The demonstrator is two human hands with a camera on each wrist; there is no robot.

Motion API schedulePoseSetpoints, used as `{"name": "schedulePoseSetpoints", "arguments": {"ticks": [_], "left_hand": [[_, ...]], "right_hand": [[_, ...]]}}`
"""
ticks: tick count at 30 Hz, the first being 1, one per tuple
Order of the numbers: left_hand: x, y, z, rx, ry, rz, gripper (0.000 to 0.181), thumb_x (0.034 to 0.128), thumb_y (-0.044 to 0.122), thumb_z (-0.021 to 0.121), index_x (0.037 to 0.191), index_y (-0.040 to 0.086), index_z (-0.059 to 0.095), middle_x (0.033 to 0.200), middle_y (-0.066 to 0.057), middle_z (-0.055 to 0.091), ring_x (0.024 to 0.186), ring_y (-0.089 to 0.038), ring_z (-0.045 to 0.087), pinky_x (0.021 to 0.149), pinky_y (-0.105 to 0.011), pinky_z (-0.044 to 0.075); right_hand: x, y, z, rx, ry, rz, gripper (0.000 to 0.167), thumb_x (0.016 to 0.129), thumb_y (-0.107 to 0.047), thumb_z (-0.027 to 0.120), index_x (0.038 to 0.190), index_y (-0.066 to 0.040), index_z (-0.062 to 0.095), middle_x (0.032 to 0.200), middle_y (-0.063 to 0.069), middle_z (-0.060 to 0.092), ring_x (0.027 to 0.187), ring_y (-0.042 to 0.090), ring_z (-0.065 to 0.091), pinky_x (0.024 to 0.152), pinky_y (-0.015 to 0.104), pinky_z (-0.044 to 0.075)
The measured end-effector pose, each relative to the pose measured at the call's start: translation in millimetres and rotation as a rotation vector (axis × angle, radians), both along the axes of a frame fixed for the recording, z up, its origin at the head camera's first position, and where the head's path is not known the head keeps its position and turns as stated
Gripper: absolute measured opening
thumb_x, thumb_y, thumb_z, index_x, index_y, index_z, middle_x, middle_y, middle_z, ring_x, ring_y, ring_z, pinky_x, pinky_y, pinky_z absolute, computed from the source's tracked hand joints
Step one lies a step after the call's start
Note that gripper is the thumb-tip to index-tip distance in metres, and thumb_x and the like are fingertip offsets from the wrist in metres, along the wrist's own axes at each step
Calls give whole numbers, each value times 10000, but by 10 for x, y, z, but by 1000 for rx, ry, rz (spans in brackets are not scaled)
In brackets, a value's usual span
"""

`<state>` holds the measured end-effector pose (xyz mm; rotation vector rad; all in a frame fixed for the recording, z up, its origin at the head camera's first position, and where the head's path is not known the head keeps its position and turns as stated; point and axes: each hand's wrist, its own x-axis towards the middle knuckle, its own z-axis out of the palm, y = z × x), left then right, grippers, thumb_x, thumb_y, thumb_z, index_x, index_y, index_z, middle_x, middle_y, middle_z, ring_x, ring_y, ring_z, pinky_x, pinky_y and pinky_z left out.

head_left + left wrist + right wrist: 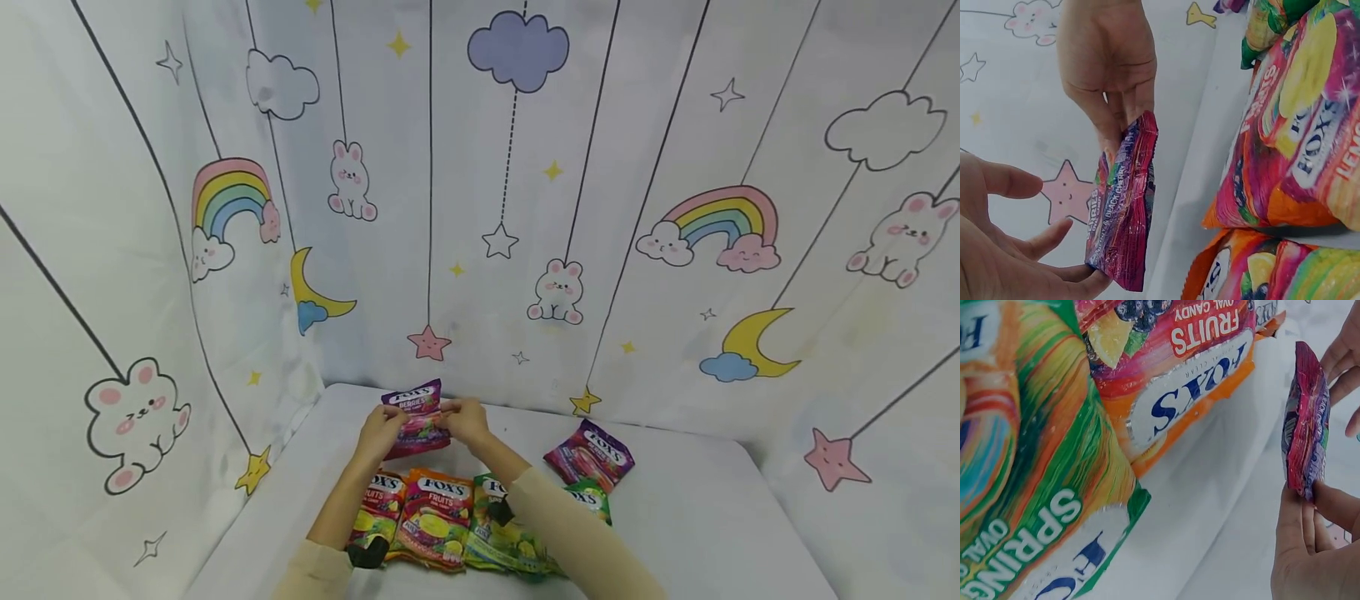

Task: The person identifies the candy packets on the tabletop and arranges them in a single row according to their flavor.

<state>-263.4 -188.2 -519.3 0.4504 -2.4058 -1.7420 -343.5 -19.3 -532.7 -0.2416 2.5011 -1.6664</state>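
A purple Fox's berries candy bag (417, 432) stands raised between my two hands near the back edge of the table. My right hand (467, 421) pinches its right edge between thumb and fingers, which shows in the right wrist view (1316, 550). My left hand (381, 433) is at the opposite edge. In the left wrist view its fingertips touch the bag (1124, 212), while the thumb is spread away from it. Nearer to me lie two orange Fox's fruits bags, one of them in the middle (438, 521), beside a green bag (495, 542).
Another purple berries bag (591, 454) lies at the right, touching or close behind a second green bag (592, 498) partly covered by my right sleeve. White fabric walls (495, 317) with drawn bunnies, stars and rainbows enclose the white table (697, 517).
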Motion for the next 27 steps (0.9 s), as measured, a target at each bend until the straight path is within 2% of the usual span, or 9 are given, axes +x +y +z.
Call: {"name": "schedulePoseSetpoints", "arguments": {"ticks": [7,13,23,27], "left_hand": [[34,91,123,6,27,-36,445,1038,304,568,1322,-38,543,1418,-306,517,1254,-442,513,1083,-610,416],[39,152,153,33,41,-52,445,1039,316,584,1323,-23,543,1444,-300,507,1260,-441,512,1092,-599,430],[76,244,244,49,55,-76,537,1032,342,597,1395,-34,473,1508,-326,446,1346,-469,469,1122,-610,395],[91,293,272,53,60,-83,533,1036,314,594,1406,-47,462,1506,-337,442,1332,-473,481,1109,-601,415]], "right_hand": [[-4,138,79,-119,-29,25,214,880,-2,795,1091,14,763,939,84,760,840,191,728,738,334,627],[15,242,164,-163,-45,30,217,883,-1,794,1093,34,757,971,114,765,865,210,730,754,348,628],[39,383,208,-190,-50,28,274,888,-9,800,1152,43,746,1002,126,753,884,226,740,763,353,630],[69,451,238,-182,-38,32,284,884,-13,805,1156,44,744,989,125,748,872,224,734,759,352,630]]}}
